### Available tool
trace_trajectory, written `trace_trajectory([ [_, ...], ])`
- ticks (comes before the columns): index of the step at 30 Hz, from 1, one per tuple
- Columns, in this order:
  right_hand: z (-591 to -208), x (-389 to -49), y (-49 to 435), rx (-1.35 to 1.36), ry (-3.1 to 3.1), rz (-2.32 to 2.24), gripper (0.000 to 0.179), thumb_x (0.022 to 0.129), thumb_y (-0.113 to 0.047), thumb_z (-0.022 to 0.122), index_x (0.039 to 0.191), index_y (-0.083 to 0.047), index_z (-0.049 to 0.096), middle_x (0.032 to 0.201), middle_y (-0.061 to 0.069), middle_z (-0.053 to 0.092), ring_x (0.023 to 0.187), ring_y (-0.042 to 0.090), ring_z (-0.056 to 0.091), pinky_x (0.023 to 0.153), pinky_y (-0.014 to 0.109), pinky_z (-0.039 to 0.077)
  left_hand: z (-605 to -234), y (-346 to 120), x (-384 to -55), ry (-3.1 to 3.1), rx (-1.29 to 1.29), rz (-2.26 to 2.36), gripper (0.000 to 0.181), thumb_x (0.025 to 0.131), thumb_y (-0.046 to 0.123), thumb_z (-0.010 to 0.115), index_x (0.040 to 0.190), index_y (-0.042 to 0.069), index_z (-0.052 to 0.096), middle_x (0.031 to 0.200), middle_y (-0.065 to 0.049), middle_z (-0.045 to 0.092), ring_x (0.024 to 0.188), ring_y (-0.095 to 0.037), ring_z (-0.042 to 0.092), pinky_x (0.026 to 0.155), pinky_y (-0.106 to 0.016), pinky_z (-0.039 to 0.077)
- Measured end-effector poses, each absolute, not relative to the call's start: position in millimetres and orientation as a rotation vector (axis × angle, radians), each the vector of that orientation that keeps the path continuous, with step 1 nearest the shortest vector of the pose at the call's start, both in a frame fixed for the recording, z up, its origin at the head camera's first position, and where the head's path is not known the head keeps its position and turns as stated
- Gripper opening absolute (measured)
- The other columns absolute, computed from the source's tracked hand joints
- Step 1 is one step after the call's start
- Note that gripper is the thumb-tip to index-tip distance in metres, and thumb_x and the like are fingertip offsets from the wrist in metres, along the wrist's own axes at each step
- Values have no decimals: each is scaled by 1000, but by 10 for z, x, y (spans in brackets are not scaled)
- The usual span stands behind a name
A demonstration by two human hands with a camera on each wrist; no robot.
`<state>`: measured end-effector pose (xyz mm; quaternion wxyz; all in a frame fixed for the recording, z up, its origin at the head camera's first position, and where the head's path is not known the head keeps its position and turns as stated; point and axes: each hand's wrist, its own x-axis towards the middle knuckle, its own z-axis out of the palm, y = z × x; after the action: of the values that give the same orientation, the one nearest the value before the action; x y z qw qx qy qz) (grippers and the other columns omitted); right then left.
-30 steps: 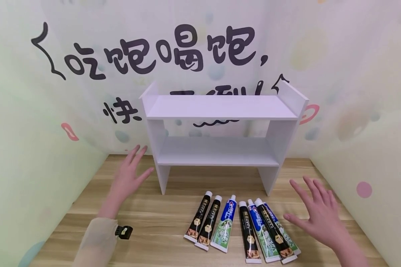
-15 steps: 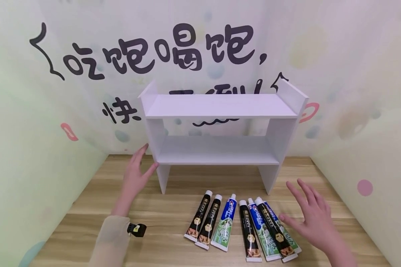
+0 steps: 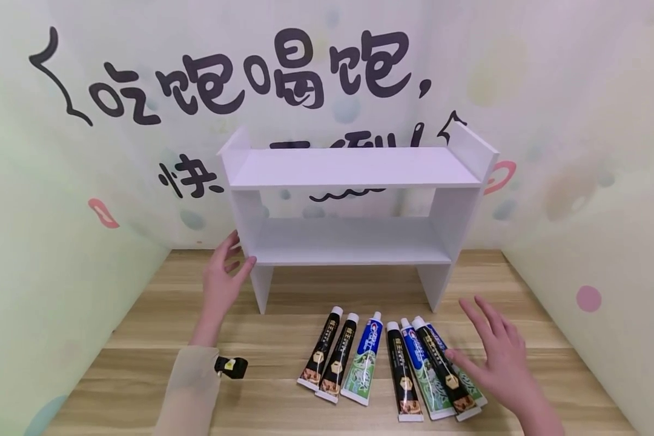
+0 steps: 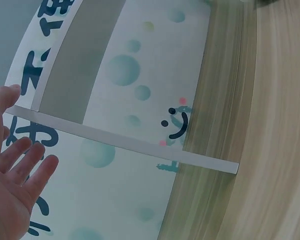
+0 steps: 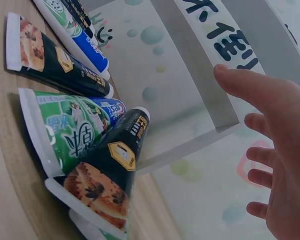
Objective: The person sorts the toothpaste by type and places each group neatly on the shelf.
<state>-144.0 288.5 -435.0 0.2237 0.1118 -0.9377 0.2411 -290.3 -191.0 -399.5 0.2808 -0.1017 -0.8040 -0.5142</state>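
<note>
A white two-tier shelf (image 3: 354, 242) stands upright on the wooden table. Its left side panel (image 4: 125, 140) runs past my left hand (image 3: 223, 275), whose thumb is right at the panel's front edge, with the fingers spread along the outer side. My right hand (image 3: 498, 357) hovers over the table, fingers spread and nothing held. Close to its thumb lies a group of toothpaste tubes, with a black tube (image 5: 112, 162) overlapping a blue-green tube (image 5: 72, 127). Left of them lie two black tubes (image 3: 338, 366) and one blue-green tube (image 3: 365, 360), caps toward the shelf.
Printed fabric walls (image 3: 114, 48) with large black characters enclose the wooden table (image 3: 136, 363) at the back and sides. A black strap-like device (image 3: 231, 366) sits at the left sleeve's cuff.
My left hand has moved right to the shelf's left panel. My right hand has shifted slightly left, toward the tubes. The shelf and tubes keep their places, while the head view has tilted slightly.
</note>
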Motion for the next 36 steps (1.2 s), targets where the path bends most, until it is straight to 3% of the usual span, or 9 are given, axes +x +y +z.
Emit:
trace_trajectory([
  [5, -4445, -1426, 2913, 287, -2598, 722, 93, 78, -31, 81, 156, -25, 30, 160, 19, 27, 128, 53, 31, 91, 73, 29, -4016, -1878, -2942, -2117, -243, -1445, 62, 89, 11, 73, 145, 9, 48, 140, -19, 57, 119, -36, 62, 92, -47, 58],
  [12, -4684, -1392, 3014, 263, -2576, 918, 88, 83, -19, 78, 156, -23, 30, 156, 27, 31, 131, 58, 30, 99, 81, 21, -4051, -1820, -2967, -2165, -206, -1494, 59, 93, 16, 70, 145, 5, 47, 138, -20, 57, 118, -34, 60, 82, -10, 54],
  [17, -4803, -1410, 3014, 328, -2544, 954, 83, 82, -13, 77, 153, -14, 35, 152, 30, 36, 128, 56, 35, 98, 81, 24, -4057, -1790, -2978, -2108, -187, -1513, 54, 93, 11, 68, 143, 2, 49, 135, -23, 58, 116, -37, 61, 76, -1, 49],
  [21, -4860, -1408, 3001, 322, -2559, 871, 77, 81, -14, 78, 149, -11, 42, 147, 25, 46, 124, 35, 43, 90, 51, 46, -4046, -1758, -2982, -2096, -175, -1509, 53, 93, 8, 67, 142, 0, 49, 133, -24, 59, 114, -37, 63, 75, -1, 49],
  [23, -4878, -1411, 3000, 324, -2566, 837, 73, 82, -14, 79, 147, -11, 45, 143, 20, 52, 124, 14, 41, 82, 34, 47, -4049, -1752, -2988, -2085, -167, -1522, 53, 92, 6, 68, 141, 0, 49, 132, -25, 60, 113, -37, 63, 75, -1, 49],
  [26, -4893, -1414, 3003, 319, -2589, 836, 66, 84, -15, 77, 144, -13, 50, 139, 15, 58, 119, -7, 35, 80, 26, 48, -4070, -1760, -2995, -2071, -152, -1548, 52, 91, 5, 68, 140, 0, 51, 130, -25, 61, 111, -36, 63, 74, -2, 50],
  [28, -4893, -1419, 3001, 315, -2614, 864, 61, 87, -15, 75, 143, -14, 51, 137, 13, 59, 120, -2, 42, 80, 34, 53, -4073, -1771, -3003, -2067, -140, -1556, 51, 91, 6, 69, 139, 1, 52, 129, -25, 62, 110, -36, 64, 73, -2, 50],
  [32, -4872, -1436, 2997, 293, -2663, 981, 51, 93, -14, 68, 140, -8, 52, 137, 19, 57, 117, 38, 56, 79, 53, 58, -4045, -1789, -3022, -2076, -118, -1575, 51, 90, 7, 71, 138, 4, 54, 127, -23, 63, 109, -34, 64, 72, -3, 51],
  [36, -4848, -1469, 3013, 273, -2708, 1054, 50, 94, -14, 67, 140, -6, 52, 138, 22, 56, 112, 47, 58, 77, 44, 61, -4020, -1789, -3028, -2079, -107, -1610, 56, 88, 12, 75, 140, 6, 54, 129, -21, 62, 108, -30, 62, 73, -5, 52],
])
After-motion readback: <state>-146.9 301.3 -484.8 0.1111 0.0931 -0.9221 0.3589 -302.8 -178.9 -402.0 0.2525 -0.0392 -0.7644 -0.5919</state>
